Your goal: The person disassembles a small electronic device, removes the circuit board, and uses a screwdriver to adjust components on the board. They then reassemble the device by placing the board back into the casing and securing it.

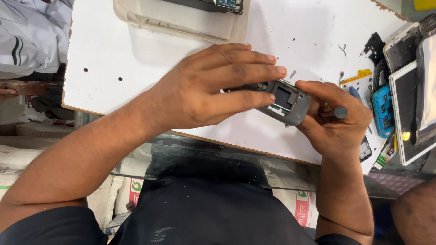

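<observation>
One grey phone housing (285, 102), stripped, held just above the white worktop (136, 54) near its front edge. Left hand (213, 88) clamps it from above, fingers flat along its length, likely to stop it twisting. Right hand (338, 118) pinches the housing's right end and has one dark round-capped tool (340, 112) tucked in the fist, probably a screwdriver. Right of the housing: a parts pile with one blue piece (383, 109) and two white-framed screens (406, 90). Behind it: one clear tray (181, 22).

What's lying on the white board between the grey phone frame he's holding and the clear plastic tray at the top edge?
In the head view, only bare white board separates the grey phone frame from the clear tray, apart from the left hand fingers overlapping that stretch.
</observation>
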